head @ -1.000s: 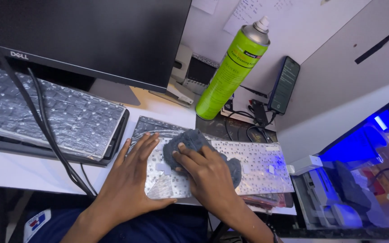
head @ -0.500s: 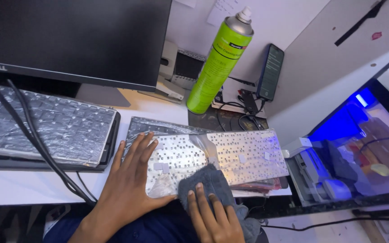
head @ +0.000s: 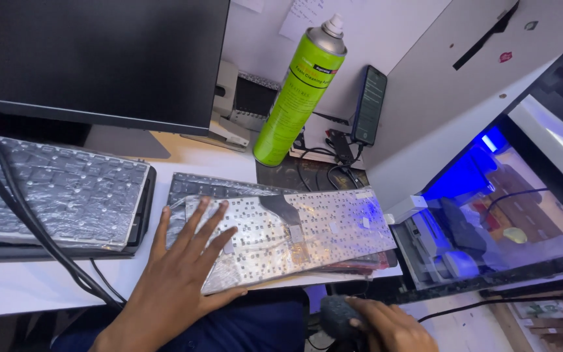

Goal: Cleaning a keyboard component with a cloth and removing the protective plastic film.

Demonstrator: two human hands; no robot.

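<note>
Keyboard panel (head: 294,238), silvery and flipped over, sat on the desk edge (head: 8,287) on top of another dark keyboard, tilted a bit. Left hand (head: 187,261) lay flat on its left end, fingers spread wide and not gripping anything. Right hand (head: 386,322) was down below the desk edge, fingers curled around a grey cloth (head: 339,316). Behind it stood a green spray can (head: 301,91), a phone (head: 368,104) leaning on the wall, and a monitor (head: 99,58) off to the left.
</note>
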